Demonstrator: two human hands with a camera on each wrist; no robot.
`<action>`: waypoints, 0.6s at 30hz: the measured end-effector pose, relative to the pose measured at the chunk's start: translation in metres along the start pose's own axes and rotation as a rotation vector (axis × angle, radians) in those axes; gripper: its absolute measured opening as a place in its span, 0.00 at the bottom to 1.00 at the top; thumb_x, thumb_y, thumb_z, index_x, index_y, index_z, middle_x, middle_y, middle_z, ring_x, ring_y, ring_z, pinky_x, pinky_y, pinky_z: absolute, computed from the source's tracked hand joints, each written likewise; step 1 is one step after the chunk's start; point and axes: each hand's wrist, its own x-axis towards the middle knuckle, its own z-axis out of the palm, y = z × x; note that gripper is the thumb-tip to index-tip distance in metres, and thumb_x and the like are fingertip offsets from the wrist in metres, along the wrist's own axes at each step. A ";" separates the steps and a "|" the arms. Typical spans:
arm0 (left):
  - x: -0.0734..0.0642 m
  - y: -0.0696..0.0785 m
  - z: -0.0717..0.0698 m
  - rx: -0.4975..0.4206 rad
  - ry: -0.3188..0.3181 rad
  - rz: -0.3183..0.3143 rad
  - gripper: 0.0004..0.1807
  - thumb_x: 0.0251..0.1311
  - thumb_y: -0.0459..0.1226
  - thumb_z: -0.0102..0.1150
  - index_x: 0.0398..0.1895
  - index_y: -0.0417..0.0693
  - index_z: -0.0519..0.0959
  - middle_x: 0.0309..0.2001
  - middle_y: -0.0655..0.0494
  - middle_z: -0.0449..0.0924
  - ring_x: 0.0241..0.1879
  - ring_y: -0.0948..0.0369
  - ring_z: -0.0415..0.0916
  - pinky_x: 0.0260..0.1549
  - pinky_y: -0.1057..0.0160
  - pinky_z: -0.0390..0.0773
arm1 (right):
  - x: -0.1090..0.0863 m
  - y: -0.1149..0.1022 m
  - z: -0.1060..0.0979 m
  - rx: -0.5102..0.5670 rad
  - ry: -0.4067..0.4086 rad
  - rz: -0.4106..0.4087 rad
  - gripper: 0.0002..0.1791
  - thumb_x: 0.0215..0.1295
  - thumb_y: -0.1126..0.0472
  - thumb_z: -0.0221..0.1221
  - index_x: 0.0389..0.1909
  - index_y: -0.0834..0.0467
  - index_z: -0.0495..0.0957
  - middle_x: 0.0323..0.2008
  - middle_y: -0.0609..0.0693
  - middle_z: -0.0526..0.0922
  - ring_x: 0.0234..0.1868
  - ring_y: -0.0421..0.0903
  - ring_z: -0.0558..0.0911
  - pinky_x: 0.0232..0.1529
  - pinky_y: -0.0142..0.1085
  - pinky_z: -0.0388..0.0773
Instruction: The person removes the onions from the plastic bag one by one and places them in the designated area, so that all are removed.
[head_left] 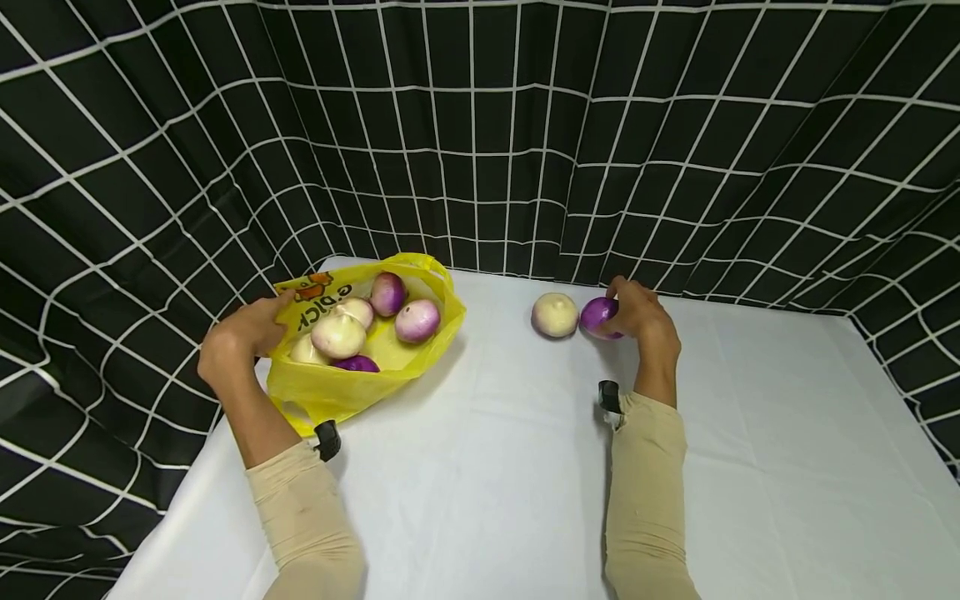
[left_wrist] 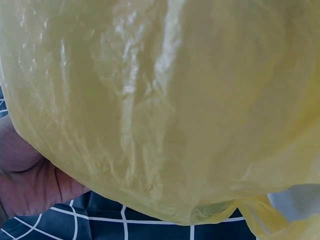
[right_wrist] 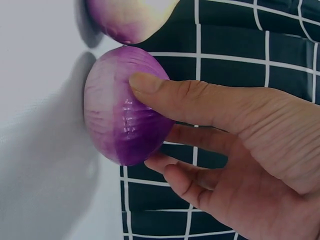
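My right hand point(head_left: 641, 312) pinches a glossy purple-and-white turnip point(right_wrist: 127, 110), the thumb on one side and the fingers on the other. It sits on the white cloth close beside a paler turnip point(head_left: 555, 315). At the left, my left hand point(head_left: 251, 329) grips the side of a yellow plastic bag point(head_left: 408, 367) lying with its mouth open. Several turnips are inside, including a pale one point(head_left: 339, 335) and a pinkish one point(head_left: 417, 321). In the left wrist view the bag's film hides most of the fingers.
A white cloth point(head_left: 487, 483) covers the table. Behind and along both sides hangs a black curtain point(head_left: 495, 117) with a white grid, meeting the table's back edge just beyond the bag and turnips.
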 end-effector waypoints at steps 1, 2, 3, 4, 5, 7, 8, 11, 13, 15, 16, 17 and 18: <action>0.000 0.000 0.000 0.001 0.001 0.003 0.37 0.78 0.33 0.38 0.86 0.51 0.40 0.76 0.27 0.55 0.60 0.38 0.63 0.51 0.45 0.70 | 0.000 0.000 0.000 0.002 0.000 0.002 0.36 0.61 0.60 0.74 0.65 0.64 0.67 0.62 0.70 0.73 0.64 0.67 0.70 0.64 0.65 0.73; 0.000 -0.001 0.000 0.002 0.002 0.003 0.37 0.78 0.33 0.38 0.86 0.50 0.40 0.76 0.27 0.55 0.60 0.38 0.63 0.51 0.46 0.70 | 0.000 -0.001 0.000 0.006 -0.002 0.006 0.37 0.61 0.60 0.74 0.66 0.64 0.67 0.62 0.70 0.72 0.65 0.67 0.69 0.64 0.66 0.73; 0.000 -0.001 0.001 0.005 0.003 0.004 0.37 0.78 0.33 0.38 0.86 0.50 0.41 0.76 0.27 0.55 0.59 0.38 0.63 0.50 0.46 0.70 | 0.000 -0.002 0.000 0.009 -0.004 0.008 0.38 0.61 0.60 0.74 0.68 0.64 0.66 0.63 0.70 0.72 0.65 0.67 0.68 0.64 0.66 0.72; 0.000 -0.001 0.001 0.008 0.004 0.006 0.37 0.78 0.33 0.38 0.86 0.50 0.41 0.75 0.28 0.57 0.59 0.38 0.64 0.49 0.47 0.70 | 0.000 -0.003 0.000 0.013 -0.006 0.014 0.39 0.61 0.59 0.74 0.69 0.63 0.66 0.63 0.70 0.71 0.66 0.68 0.68 0.64 0.67 0.72; 0.000 -0.001 0.001 0.014 0.005 0.005 0.37 0.78 0.32 0.38 0.86 0.50 0.41 0.74 0.29 0.58 0.59 0.38 0.65 0.48 0.48 0.71 | -0.001 -0.003 -0.001 0.014 -0.006 0.015 0.40 0.61 0.59 0.74 0.70 0.63 0.65 0.64 0.70 0.71 0.67 0.69 0.67 0.65 0.67 0.71; 0.000 -0.002 0.001 0.022 0.011 0.007 0.37 0.77 0.32 0.38 0.86 0.49 0.41 0.73 0.29 0.59 0.58 0.39 0.65 0.46 0.50 0.71 | -0.001 -0.005 -0.001 0.012 -0.004 0.008 0.42 0.62 0.59 0.73 0.72 0.63 0.63 0.67 0.71 0.68 0.70 0.70 0.65 0.66 0.69 0.70; 0.000 -0.002 0.001 0.014 0.009 0.003 0.37 0.77 0.32 0.38 0.86 0.50 0.41 0.74 0.29 0.58 0.59 0.39 0.65 0.47 0.49 0.71 | -0.001 -0.006 -0.001 0.010 -0.002 0.005 0.42 0.63 0.59 0.73 0.73 0.62 0.63 0.68 0.70 0.67 0.71 0.71 0.64 0.67 0.69 0.69; 0.001 -0.002 0.001 -0.010 0.006 -0.004 0.39 0.76 0.31 0.38 0.86 0.52 0.41 0.78 0.28 0.54 0.61 0.38 0.62 0.51 0.46 0.70 | -0.003 -0.008 -0.004 0.003 0.017 -0.025 0.42 0.64 0.58 0.72 0.74 0.62 0.62 0.71 0.71 0.64 0.73 0.72 0.61 0.69 0.70 0.66; 0.002 -0.001 0.001 -0.023 0.008 -0.007 0.39 0.75 0.30 0.38 0.86 0.53 0.41 0.79 0.28 0.52 0.61 0.38 0.61 0.52 0.45 0.69 | -0.005 -0.013 -0.005 0.007 0.035 -0.052 0.41 0.66 0.58 0.70 0.75 0.62 0.61 0.71 0.71 0.64 0.75 0.72 0.60 0.69 0.70 0.65; 0.002 -0.001 0.000 -0.018 0.012 -0.005 0.39 0.74 0.29 0.39 0.86 0.52 0.42 0.78 0.29 0.53 0.62 0.38 0.61 0.52 0.46 0.70 | -0.007 -0.020 -0.007 0.010 0.052 -0.093 0.40 0.68 0.58 0.69 0.75 0.62 0.61 0.71 0.72 0.64 0.75 0.73 0.59 0.68 0.71 0.66; 0.002 -0.001 0.000 -0.011 0.013 -0.003 0.40 0.74 0.29 0.39 0.86 0.52 0.42 0.78 0.29 0.55 0.61 0.38 0.62 0.51 0.46 0.70 | -0.007 -0.026 -0.007 0.008 0.061 -0.117 0.39 0.69 0.58 0.68 0.75 0.61 0.61 0.72 0.72 0.64 0.75 0.73 0.59 0.68 0.71 0.66; 0.002 0.000 0.000 -0.003 0.014 0.000 0.39 0.74 0.29 0.39 0.86 0.52 0.43 0.77 0.30 0.55 0.61 0.38 0.62 0.51 0.47 0.70 | -0.009 -0.032 -0.006 0.007 0.073 -0.145 0.38 0.69 0.59 0.67 0.75 0.61 0.61 0.72 0.71 0.64 0.75 0.73 0.59 0.68 0.72 0.66; 0.002 0.000 -0.001 0.003 0.016 0.004 0.40 0.74 0.29 0.39 0.86 0.51 0.43 0.76 0.30 0.57 0.61 0.38 0.63 0.49 0.48 0.71 | -0.009 -0.040 -0.005 0.005 0.088 -0.172 0.37 0.70 0.59 0.66 0.75 0.61 0.62 0.72 0.71 0.64 0.75 0.73 0.60 0.68 0.72 0.66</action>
